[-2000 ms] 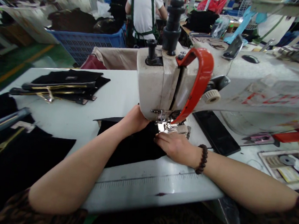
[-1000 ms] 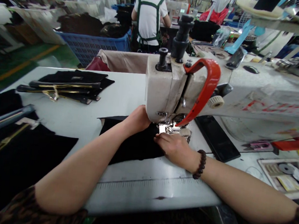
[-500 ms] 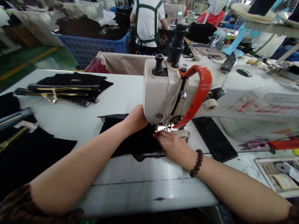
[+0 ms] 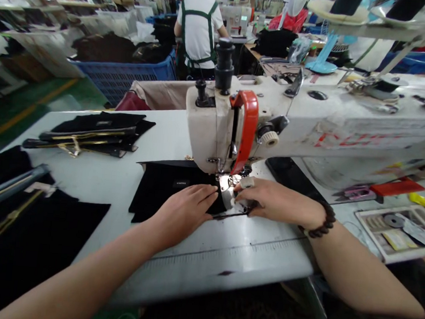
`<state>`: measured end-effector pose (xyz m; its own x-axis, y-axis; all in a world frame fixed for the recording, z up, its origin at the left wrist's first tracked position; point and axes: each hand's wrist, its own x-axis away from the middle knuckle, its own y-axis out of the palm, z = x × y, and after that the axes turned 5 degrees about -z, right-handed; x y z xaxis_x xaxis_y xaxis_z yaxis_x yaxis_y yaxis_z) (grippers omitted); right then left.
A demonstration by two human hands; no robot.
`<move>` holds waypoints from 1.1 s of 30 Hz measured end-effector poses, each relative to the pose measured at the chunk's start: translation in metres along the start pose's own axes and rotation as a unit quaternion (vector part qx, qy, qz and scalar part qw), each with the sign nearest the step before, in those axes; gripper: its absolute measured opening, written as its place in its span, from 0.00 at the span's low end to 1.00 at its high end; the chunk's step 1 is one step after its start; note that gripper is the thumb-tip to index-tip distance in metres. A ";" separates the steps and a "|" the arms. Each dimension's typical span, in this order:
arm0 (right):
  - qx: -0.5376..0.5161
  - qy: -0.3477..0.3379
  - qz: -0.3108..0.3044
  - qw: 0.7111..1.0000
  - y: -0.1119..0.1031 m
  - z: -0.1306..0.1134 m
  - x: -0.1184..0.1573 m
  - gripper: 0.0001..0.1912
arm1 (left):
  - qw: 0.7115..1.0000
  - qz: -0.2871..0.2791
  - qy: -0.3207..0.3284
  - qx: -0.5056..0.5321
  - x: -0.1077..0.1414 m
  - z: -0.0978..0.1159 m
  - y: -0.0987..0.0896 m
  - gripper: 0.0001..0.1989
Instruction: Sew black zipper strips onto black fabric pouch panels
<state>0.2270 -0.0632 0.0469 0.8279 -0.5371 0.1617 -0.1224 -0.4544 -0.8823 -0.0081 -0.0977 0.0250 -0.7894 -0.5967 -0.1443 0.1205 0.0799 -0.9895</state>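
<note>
A black fabric piece (image 4: 158, 189) with a small label (image 4: 181, 182) lies on the white sewing table, its right part under the head of the sewing machine (image 4: 203, 134). My left hand (image 4: 188, 209) rests flat on the fabric, fingers stretched toward the lit presser foot (image 4: 225, 183). Just right of the foot, my right hand (image 4: 268, 199) has its fingers bent around a small fitting with a pale block (image 4: 247, 182). What its fingertips grip is partly hidden. A dark beaded bracelet (image 4: 324, 221) circles the right wrist.
Black pieces with gold zips (image 4: 88, 133) are stacked at the back left; more black fabric (image 4: 42, 234) lies nearer. A phone (image 4: 293, 176), pink snips (image 4: 356, 193) and a parts tray (image 4: 395, 235) sit at right. Beyond the table are a blue crate (image 4: 126, 80) and another person (image 4: 197, 29).
My left hand has come back from behind the machine head onto the fabric's near part. My right hand has shifted right, off the fabric to the fitting beside the foot. The label now shows.
</note>
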 end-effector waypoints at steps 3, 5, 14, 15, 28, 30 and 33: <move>0.022 0.025 0.016 0.999 0.003 0.004 0.001 0.13 | 0.998 0.048 0.023 0.029 0.001 -0.004 0.008 0.13; 0.062 0.044 0.036 0.996 0.010 0.005 -0.002 0.12 | 0.994 0.078 0.012 0.082 0.002 -0.009 0.010 0.13; 0.260 0.133 0.198 0.936 0.038 -0.003 -0.045 0.13 | 0.949 0.113 -0.161 0.248 0.001 -0.020 0.006 0.10; 0.262 0.120 0.202 0.936 0.037 -0.003 -0.043 0.12 | 0.949 0.116 -0.153 0.250 0.001 -0.020 0.007 0.09; 0.280 -0.184 0.193 0.922 0.050 -0.011 -0.028 0.14 | 0.975 0.147 0.016 0.164 -0.001 -0.008 0.014 0.10; 0.271 -0.176 0.183 0.929 0.050 -0.009 -0.026 0.15 | 0.980 0.130 0.037 0.146 -0.001 -0.006 0.014 0.10; 0.257 -0.158 0.154 0.941 0.049 -0.008 -0.024 0.15 | 0.987 0.107 0.062 0.099 -0.001 -0.004 0.014 0.11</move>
<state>0.1971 -0.0781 0.0029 0.9275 -0.3129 -0.2047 -0.1700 0.1348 -0.9762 -0.0081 -0.0926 0.0115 -0.7987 -0.4802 -0.3627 0.3986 0.0294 -0.9167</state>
